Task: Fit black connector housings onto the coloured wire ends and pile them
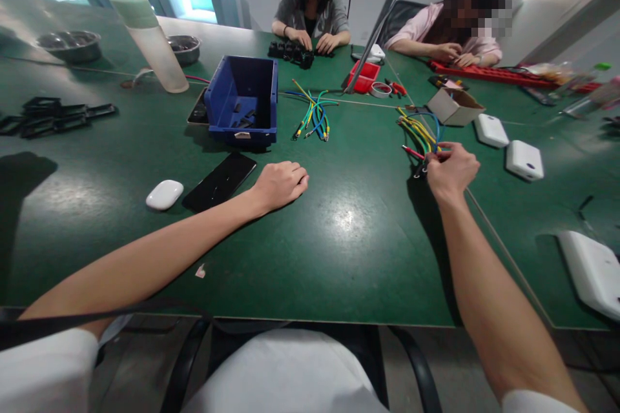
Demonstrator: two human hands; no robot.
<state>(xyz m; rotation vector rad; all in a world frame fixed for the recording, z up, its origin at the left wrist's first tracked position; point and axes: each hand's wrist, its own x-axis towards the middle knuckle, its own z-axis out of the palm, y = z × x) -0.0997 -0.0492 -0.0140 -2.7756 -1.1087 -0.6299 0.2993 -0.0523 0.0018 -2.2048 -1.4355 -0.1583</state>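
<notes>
My left hand (281, 184) rests on the green table, fingers curled in and nothing showing in them. Close beside it lies a black phone (220, 182), and a white earbuds case (165, 195) sits further left. At the right, my right hand (451, 169) pinches the near end of a bundle of wires (417, 130), yellow, green, blue and red with metal terminals. Its fingertips partly hide which wires are gripped. A second, looser group of wires (316, 115) lies on the table between my hands, further back.
A blue bin (242, 126) with small black pieces stands behind the phone, near a leaning bottle (157, 45). Black parts (53, 117) lie far left. A cardboard box (455, 107) and white devices (524, 160) are at the right. Two people work across the table.
</notes>
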